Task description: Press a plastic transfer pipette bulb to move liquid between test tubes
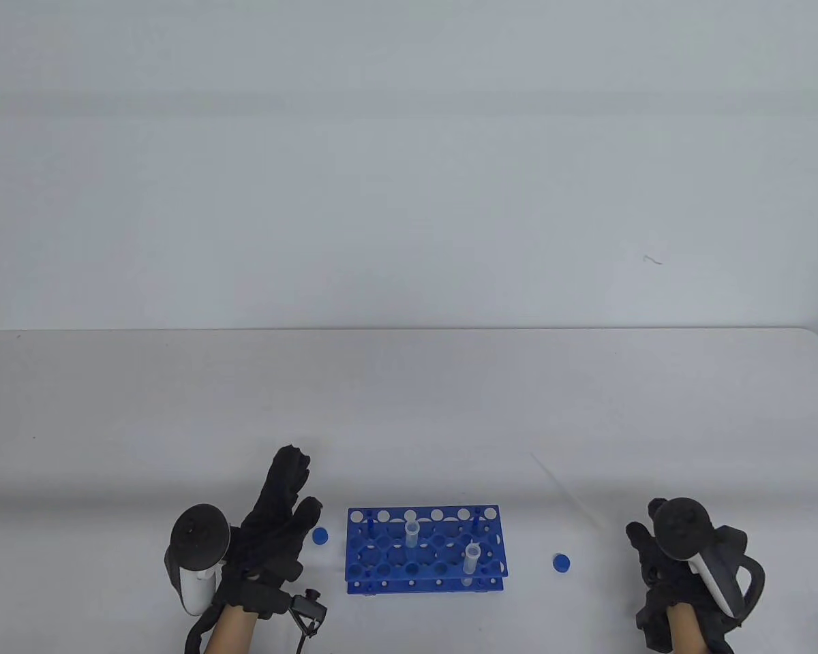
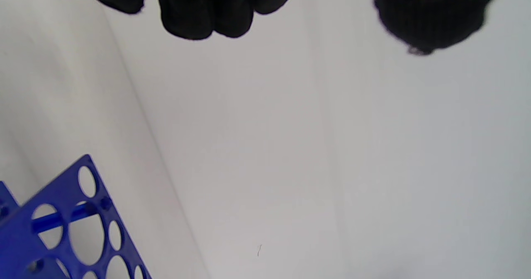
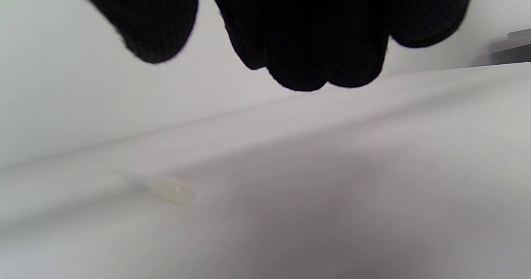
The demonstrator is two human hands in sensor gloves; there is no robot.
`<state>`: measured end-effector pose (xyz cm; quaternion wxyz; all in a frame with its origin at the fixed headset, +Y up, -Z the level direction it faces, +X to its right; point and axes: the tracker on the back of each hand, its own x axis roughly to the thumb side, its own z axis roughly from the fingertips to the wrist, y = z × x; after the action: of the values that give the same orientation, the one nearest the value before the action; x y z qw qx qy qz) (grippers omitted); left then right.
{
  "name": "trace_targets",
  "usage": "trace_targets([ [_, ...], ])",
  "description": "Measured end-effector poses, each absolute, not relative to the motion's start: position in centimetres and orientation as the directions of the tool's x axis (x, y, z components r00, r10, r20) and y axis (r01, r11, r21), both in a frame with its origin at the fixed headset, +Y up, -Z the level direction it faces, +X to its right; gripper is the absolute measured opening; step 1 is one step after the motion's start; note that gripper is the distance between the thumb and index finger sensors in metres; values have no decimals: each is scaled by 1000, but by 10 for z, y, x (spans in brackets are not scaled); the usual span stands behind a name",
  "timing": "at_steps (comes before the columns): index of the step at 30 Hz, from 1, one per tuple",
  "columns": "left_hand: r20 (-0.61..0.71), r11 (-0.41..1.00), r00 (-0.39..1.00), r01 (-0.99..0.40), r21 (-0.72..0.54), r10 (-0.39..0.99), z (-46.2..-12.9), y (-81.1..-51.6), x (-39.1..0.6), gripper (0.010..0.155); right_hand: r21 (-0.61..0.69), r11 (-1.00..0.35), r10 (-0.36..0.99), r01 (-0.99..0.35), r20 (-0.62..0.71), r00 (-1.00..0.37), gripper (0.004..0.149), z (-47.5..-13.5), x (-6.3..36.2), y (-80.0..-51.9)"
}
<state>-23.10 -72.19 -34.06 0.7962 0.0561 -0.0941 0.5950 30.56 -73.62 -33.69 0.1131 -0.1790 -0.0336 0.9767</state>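
Observation:
A blue test tube rack (image 1: 424, 550) stands near the table's front edge and holds two clear uncapped tubes, one at the middle (image 1: 412, 533) and one at the right (image 1: 472, 557). A corner of the rack shows in the left wrist view (image 2: 62, 225). A clear plastic pipette (image 1: 567, 492) lies flat on the table right of the rack; its bulb shows in the right wrist view (image 3: 172, 191). My left hand (image 1: 279, 524) is open and empty, fingers stretched out, left of the rack. My right hand (image 1: 661, 565) is empty, fingers curled, right of the pipette and apart from it.
Two blue caps lie on the table, one (image 1: 321, 536) between my left hand and the rack, one (image 1: 562, 562) right of the rack. The white table (image 1: 409, 409) reaches back to a pale wall.

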Motion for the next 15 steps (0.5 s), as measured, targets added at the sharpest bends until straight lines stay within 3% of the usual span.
trace_targets([
  [4,220,304,290,-952,-28,931,-341,-722,-230,102,-68,-984,178,-165,-322,-930,63,-352,288,-751],
  [10,217,308,294,-951,-34,931,-340,-723,-230,102,62,-998,-31,15,-262,-964,59,-380,265,-762],
  [15,210,313,297,-949,-45,931,-343,-723,-230,102,96,-995,-29,5,-251,-968,57,-387,263,-768],
])
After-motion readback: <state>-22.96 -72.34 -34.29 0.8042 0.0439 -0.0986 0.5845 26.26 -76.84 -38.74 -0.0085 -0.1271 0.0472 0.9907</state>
